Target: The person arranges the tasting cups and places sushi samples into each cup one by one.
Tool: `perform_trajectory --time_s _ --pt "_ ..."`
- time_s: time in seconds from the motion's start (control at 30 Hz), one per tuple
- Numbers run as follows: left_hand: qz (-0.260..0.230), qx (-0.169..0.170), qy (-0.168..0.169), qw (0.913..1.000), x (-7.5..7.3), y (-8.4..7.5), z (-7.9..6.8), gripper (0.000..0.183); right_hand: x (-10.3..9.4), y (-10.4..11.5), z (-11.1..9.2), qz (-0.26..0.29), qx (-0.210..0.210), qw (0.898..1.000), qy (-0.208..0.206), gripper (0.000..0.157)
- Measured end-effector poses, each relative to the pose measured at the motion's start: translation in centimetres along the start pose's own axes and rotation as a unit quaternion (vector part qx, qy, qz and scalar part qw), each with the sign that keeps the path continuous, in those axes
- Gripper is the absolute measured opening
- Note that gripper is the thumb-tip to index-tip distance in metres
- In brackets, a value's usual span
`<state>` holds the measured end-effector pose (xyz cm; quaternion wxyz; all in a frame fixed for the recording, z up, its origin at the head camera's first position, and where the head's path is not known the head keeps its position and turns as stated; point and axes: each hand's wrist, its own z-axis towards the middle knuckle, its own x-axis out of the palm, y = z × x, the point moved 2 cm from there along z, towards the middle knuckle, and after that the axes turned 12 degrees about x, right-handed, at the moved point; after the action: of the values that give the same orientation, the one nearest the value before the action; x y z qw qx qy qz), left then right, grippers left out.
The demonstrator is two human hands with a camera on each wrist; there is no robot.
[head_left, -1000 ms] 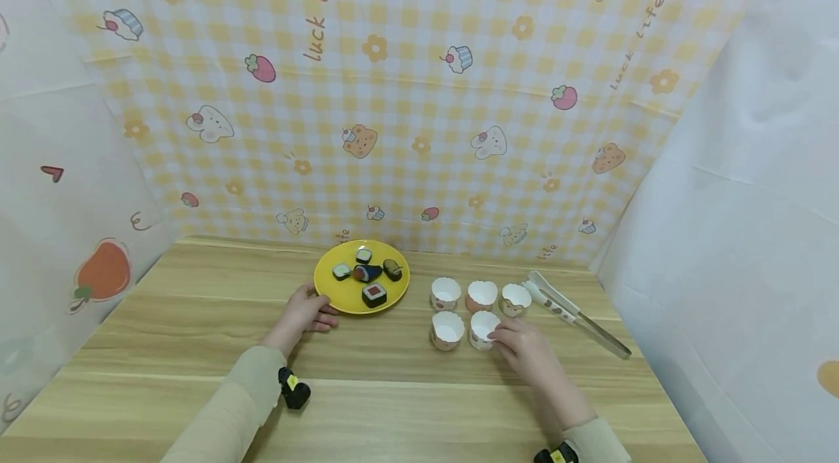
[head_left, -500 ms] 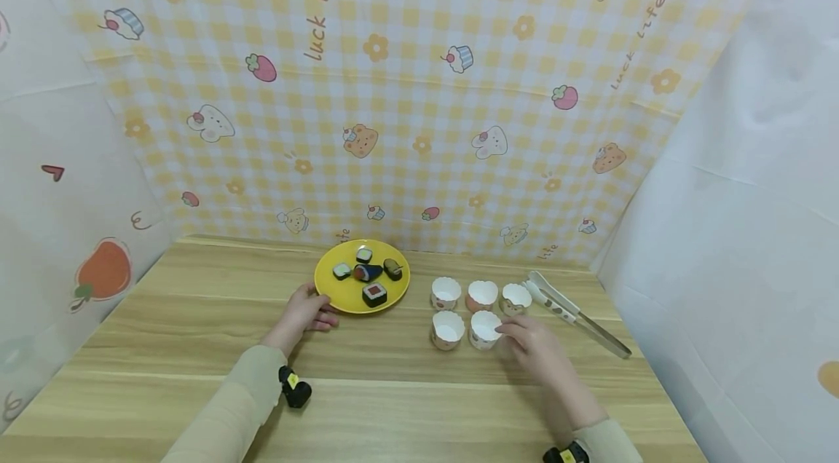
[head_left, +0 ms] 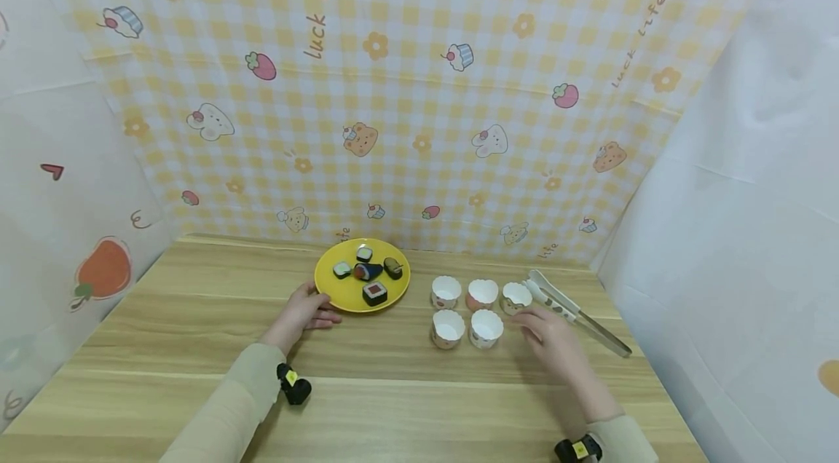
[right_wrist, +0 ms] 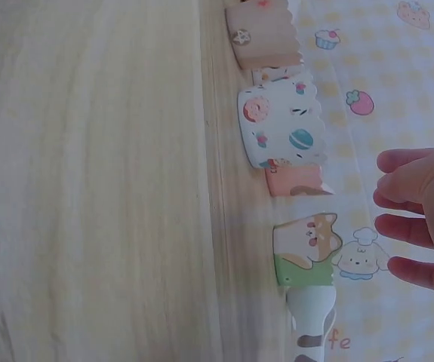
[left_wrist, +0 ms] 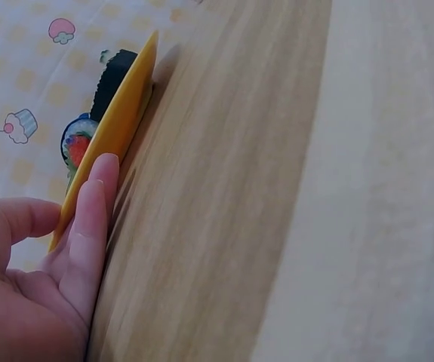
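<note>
Filling the 12 o'clock side, a checked cloth point(head_left: 419, 95) backs the wooden table point(head_left: 419, 419). From the table's middle, the yellow plate point(head_left: 333, 253) sits toward 11 o'clock and the tongs point(head_left: 583, 318) lie slantwise at 2 o'clock. The left hand point(head_left: 306, 311) pinches the plate at its 8 o'clock rim, thumb above and fingers below, probably to steady it. Toward 2 o'clock, the right hand point(head_left: 550, 338) holds nothing, its fingers loosely extended. Five paper cups point(head_left: 486, 329) stand mouth-up at 1 o'clock, three in the far row, two nearer, likely spaced so each opening stays within reach. Smallest, the sushi pieces rest on the plate: a cone roll point(head_left: 368, 271) in the middle, a square roll point(head_left: 374, 293) at 5 o'clock, others at 3, 9 and 12, perhaps kept apart for easy picking.

Only the left wrist view shows fingers beneath the rim; whether that edge is raised, I cannot tell. The right wrist view reveals a dog-printed cup point(right_wrist: 306, 253) and a gap before the fingertips, which overlap a cup from the head.
</note>
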<state>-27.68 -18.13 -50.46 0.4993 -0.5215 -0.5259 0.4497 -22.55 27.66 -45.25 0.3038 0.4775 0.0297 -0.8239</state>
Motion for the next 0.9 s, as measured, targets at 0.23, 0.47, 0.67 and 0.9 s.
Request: perform_trajectory --time_s 0.23,0.47,0.67,0.9 --pt "-0.017 0.003 0.004 0.9998 0.0 0.1 0.0 0.052 -0.7 -0.7 0.0 -0.010 0.026 1.000 -0.002 0.031" --pt "-0.044 -0.005 0.000 0.9990 0.2 0.3 0.3 0.049 -1.4 -2.1 -0.1 -0.028 0.082 0.996 -0.004 0.031" --pt "-0.084 -0.008 0.010 0.9964 0.1 0.4 0.2 0.049 -2.1 -3.5 -0.2 -0.047 0.145 0.988 0.020 0.033" --pt "-0.096 -0.004 0.016 0.9952 0.1 0.4 0.3 0.049 -2.7 -5.7 -0.2 -0.075 0.208 0.974 0.047 0.039"
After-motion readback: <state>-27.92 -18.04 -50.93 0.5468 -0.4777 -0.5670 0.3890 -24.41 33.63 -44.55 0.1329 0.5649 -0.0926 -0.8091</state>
